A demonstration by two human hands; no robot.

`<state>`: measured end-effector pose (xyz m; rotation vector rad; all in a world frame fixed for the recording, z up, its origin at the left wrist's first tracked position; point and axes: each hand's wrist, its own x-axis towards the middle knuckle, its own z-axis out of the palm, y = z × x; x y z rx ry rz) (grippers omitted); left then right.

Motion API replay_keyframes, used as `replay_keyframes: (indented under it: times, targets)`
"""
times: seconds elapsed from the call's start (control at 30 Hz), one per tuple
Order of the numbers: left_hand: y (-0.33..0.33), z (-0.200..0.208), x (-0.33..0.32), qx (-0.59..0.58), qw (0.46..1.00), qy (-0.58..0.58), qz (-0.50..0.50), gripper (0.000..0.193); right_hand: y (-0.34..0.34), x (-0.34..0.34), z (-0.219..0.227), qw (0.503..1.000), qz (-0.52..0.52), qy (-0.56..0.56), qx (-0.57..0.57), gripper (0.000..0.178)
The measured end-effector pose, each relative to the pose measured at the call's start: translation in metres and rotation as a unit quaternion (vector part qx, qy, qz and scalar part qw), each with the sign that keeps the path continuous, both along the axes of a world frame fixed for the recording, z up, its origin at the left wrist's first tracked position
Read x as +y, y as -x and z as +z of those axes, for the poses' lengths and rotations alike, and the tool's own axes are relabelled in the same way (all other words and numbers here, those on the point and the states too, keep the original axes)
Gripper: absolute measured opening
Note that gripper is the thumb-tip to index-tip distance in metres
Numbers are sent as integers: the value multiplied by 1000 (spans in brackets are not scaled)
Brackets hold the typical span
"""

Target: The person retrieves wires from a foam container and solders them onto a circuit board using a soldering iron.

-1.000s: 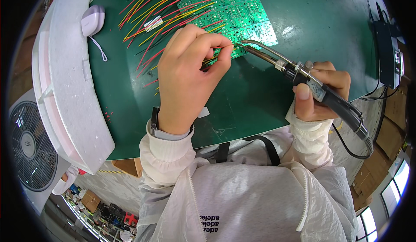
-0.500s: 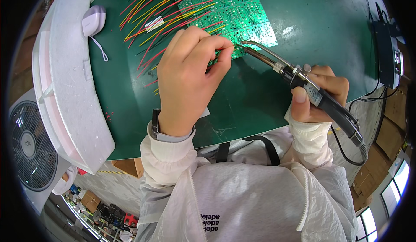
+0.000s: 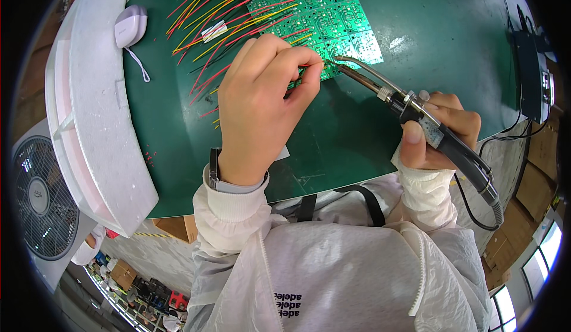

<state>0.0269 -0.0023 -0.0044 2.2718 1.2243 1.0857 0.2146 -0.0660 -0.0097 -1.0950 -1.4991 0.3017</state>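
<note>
My left hand (image 3: 259, 94) is closed in a pinch at the near edge of a green circuit board panel (image 3: 336, 14). A bit of red wire shows at its fingertips; the rest of that wire is mostly hidden by the hand. My right hand (image 3: 443, 133) grips a soldering iron (image 3: 411, 109) with a black handle and a thin metal tube running along its shaft. The iron's tip meets the board just right of my left fingertips. Red, yellow and black wires (image 3: 235, 0) fan out leftward from the board.
A white foam tray (image 3: 98, 112) stands along the table's left side. Near it lies a pale purple case (image 3: 131, 27) with a strap. A small white block (image 3: 214, 32) sits under the wires. At the right edge is a dark box-shaped unit (image 3: 532, 70) with cables. A fan (image 3: 40, 195) stands lower left.
Almost nothing differs. The whole view has shifted slightly, and both hands stay at the board with the iron's tip beside my left fingertips.
</note>
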Motion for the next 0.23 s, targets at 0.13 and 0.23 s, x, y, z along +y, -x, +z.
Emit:
replay_keyframes:
  times: [0.13,0.23]
  targets:
    - [-1,1,0,0,1000,4,0,17,-1,0,1,1000,5,0,-14,38]
    - [0,0,0,3,1000,12,-3,17,0,-1,0,1000,4,1,13,39]
